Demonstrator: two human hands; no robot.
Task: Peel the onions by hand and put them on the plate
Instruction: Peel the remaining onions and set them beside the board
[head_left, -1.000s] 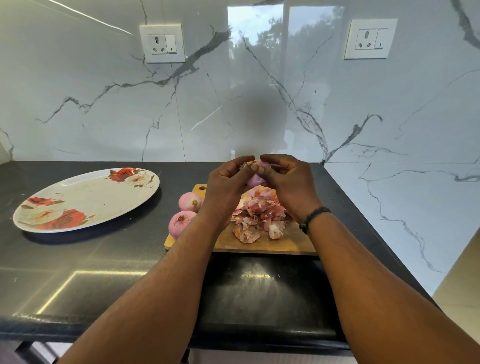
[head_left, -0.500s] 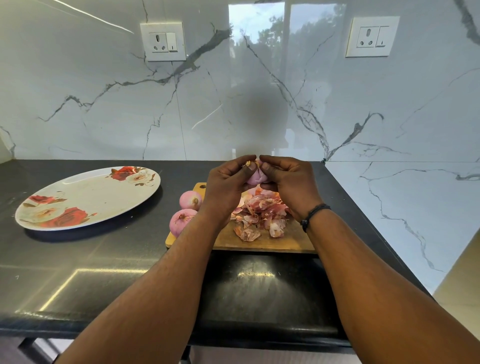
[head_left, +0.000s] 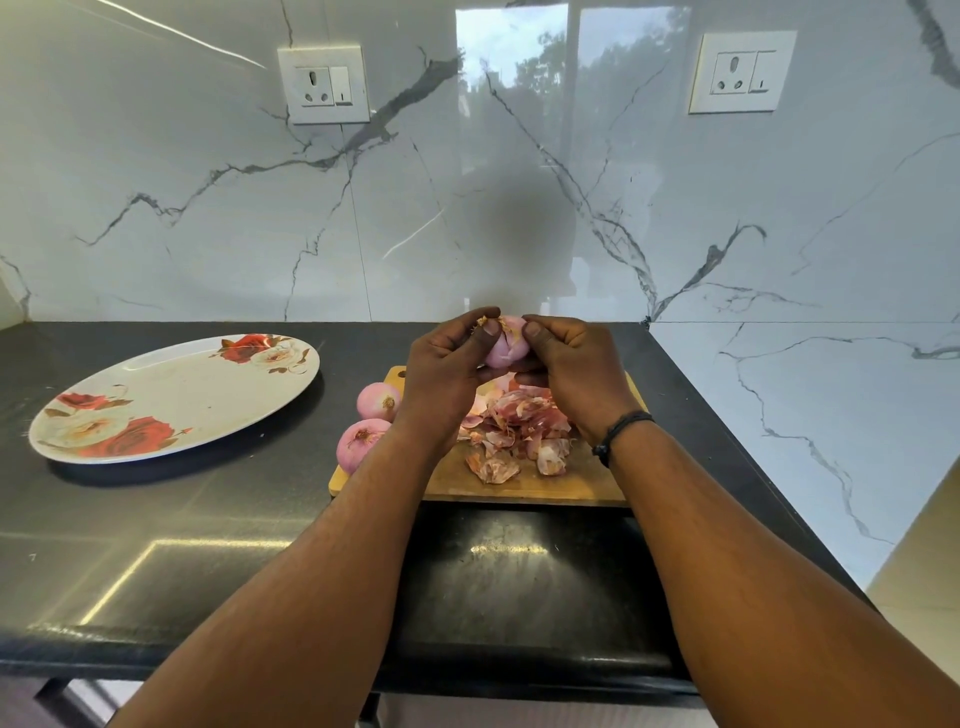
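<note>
White marble-veined wall behind, two sockets (head_left: 323, 84) set in it; below, a black stone counter (head_left: 218, 545) running left to right. On the far left, a large flowered plate (head_left: 171, 400), nothing on it yet. Right of centre, a wooden cutting board (head_left: 524, 480) heaped with papery onion skins (head_left: 511, 423). At the board's left edge, two peeled onions (head_left: 371, 418), pink and smooth, near each other. Above the heap, both hands raised: left hand (head_left: 441, 371) and right hand (head_left: 569, 364) curled round one small onion (head_left: 505, 344), thumbs pinching at its dry tip. Probably light and firm, the bared flesh slick, the outer skin brittle and apt to tear in flakes; best steadied round the middle and stripped from the tufted end. Plating not yet begun, by the look of it.
</note>
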